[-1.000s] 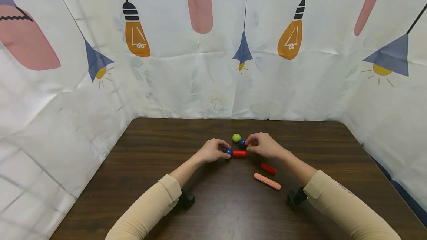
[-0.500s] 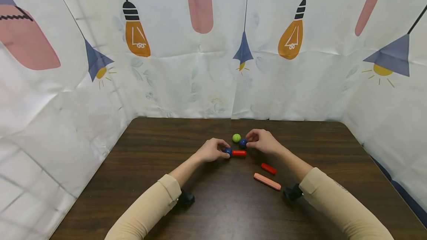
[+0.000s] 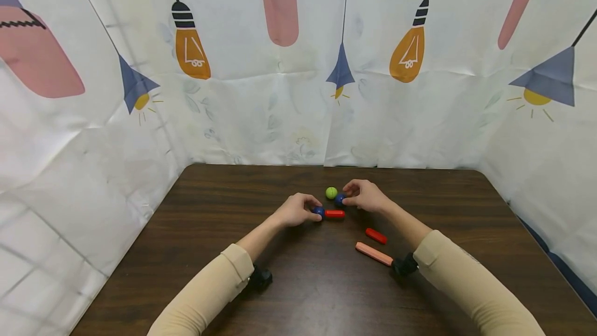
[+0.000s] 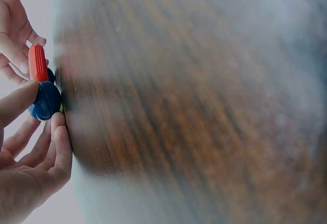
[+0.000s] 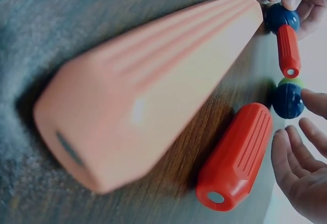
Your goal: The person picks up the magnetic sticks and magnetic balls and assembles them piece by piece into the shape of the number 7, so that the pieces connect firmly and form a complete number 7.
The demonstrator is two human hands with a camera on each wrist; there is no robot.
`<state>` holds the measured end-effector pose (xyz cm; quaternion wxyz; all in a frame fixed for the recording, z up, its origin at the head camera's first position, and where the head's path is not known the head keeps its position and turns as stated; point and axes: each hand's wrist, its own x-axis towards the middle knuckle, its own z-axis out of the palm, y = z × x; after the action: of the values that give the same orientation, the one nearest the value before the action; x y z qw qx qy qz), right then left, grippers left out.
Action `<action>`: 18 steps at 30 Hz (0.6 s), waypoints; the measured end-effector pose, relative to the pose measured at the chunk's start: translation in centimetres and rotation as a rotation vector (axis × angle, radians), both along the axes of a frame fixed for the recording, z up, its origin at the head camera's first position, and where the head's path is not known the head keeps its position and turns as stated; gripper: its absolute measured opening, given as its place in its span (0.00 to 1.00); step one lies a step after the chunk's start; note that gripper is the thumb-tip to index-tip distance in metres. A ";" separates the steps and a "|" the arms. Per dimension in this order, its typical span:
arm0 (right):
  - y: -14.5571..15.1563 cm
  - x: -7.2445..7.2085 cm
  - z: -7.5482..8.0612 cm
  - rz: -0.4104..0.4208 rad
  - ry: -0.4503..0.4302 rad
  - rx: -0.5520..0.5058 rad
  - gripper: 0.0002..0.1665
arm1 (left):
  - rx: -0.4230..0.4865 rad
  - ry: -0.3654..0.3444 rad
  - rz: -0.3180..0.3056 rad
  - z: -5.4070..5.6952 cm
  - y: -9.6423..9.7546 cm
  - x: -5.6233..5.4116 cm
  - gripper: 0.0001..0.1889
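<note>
My left hand (image 3: 295, 210) pinches a dark blue ball (image 3: 318, 212) between thumb and fingers. A short red ribbed rod (image 3: 334, 214) extends from that ball to the right, its end touching it. The right hand (image 3: 366, 196) is at a second blue ball (image 5: 287, 100), farther back. Its thumb touches the ball's side, while the other fingers are loosely bent and apart from it in the right wrist view. Against that ball, on its far left, lies a lime-green ball (image 3: 331, 193), mostly hidden in the right wrist view.
Another short red rod (image 3: 375, 236) and a longer peach-coloured rod (image 3: 374, 253) lie on the dark wooden table (image 3: 224, 191), below the right forearm. The black device on the right wrist (image 3: 404, 265) is beside the peach rod's end. A patterned cloth (image 3: 242, 108) hangs behind the table.
My right hand has shifted slightly away and its forearm has swung left, bringing the wrist device near the peach rod. The left hand keeps its pinch on the blue ball, nearly still.
</note>
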<state>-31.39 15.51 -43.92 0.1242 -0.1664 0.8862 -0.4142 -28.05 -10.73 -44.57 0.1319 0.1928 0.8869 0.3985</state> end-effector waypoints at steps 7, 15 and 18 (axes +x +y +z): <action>-0.1 -0.3 -0.1 0.005 -0.013 -0.001 0.21 | 0.007 -0.002 -0.006 0.1 0.1 0.1 0.14; -0.5 -0.4 -0.5 0.003 -0.008 0.021 0.22 | 0.002 -0.004 -0.012 0.1 0.0 0.0 0.14; -0.6 -0.3 -0.3 0.000 -0.009 0.026 0.22 | 0.003 -0.004 -0.013 0.1 0.0 0.0 0.14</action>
<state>-31.71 14.86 -44.26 0.1301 -0.1630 0.8909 -0.4036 -28.03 -10.70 -44.52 0.1361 0.1977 0.8849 0.3992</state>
